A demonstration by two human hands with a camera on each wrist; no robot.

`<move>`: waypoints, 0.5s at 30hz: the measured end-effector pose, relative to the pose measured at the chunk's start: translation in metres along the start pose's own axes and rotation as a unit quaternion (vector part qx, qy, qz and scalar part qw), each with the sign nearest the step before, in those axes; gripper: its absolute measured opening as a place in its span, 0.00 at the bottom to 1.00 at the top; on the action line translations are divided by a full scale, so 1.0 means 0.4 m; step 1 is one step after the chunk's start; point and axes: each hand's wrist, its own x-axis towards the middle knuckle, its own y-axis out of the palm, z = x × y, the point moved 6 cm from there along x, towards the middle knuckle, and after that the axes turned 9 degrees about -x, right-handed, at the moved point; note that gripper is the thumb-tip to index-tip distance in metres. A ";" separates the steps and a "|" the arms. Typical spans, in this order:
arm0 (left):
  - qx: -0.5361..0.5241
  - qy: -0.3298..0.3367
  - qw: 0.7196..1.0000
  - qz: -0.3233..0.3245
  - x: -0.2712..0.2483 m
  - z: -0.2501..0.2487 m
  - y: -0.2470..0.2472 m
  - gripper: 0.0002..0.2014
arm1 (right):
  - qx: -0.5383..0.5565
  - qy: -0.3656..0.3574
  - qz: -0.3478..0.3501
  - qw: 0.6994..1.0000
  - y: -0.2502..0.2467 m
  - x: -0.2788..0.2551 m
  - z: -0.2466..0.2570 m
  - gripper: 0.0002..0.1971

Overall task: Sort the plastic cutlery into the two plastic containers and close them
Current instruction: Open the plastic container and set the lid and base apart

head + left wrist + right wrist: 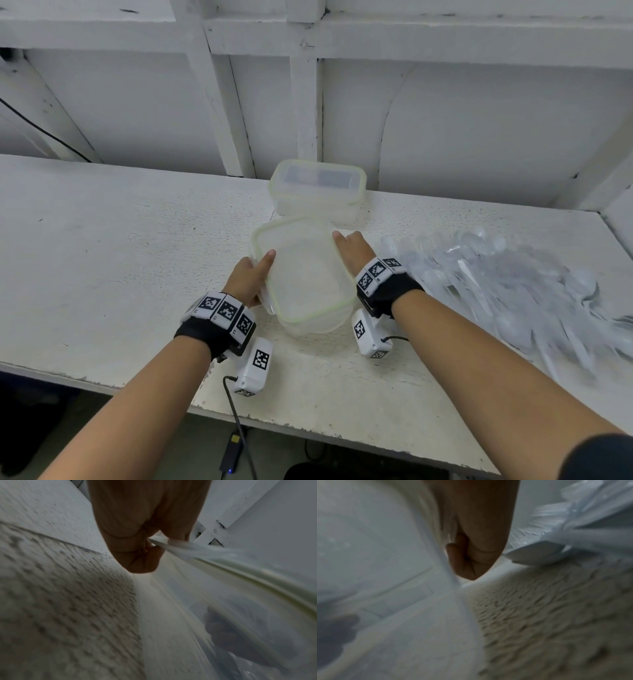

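Note:
A clear plastic container (305, 274) with a green-sealed lid sits at the table's middle, between my hands. My left hand (250, 277) grips its left edge, thumb on the lid, fingers curled at the side; in the left wrist view the left hand (145, 550) pinches the lid's rim (240, 572). My right hand (352, 250) holds the right side, and the right wrist view shows the right hand (471, 555) with fingers curled against the container wall (385, 547). A second lidded container (317, 188) stands just behind. Clear plastic cutlery (507, 284) lies heaped to the right, with the cutlery (573, 513) close beside my right hand.
The white, rough table (120, 257) runs left to right, with a white panelled wall right behind the far container. A black cable (236, 421) hangs over the table's front edge below my left wrist. The cutlery pile reaches to the table's right end.

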 end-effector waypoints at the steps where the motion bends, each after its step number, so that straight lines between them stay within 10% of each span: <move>1: 0.006 -0.001 1.000 -0.001 -0.002 -0.002 0.000 0.27 | -0.009 0.001 -0.005 1.000 0.000 -0.001 -0.002 0.18; 8: 0.145 0.065 0.986 -0.058 -0.021 -0.082 -0.034 0.22 | -0.261 -0.153 -0.040 0.952 -0.043 -0.122 0.076 0.25; 15: 0.005 0.128 0.992 0.013 -0.112 -0.256 0.042 0.12 | -0.388 -0.346 -0.054 0.853 -0.049 -0.343 0.160 0.33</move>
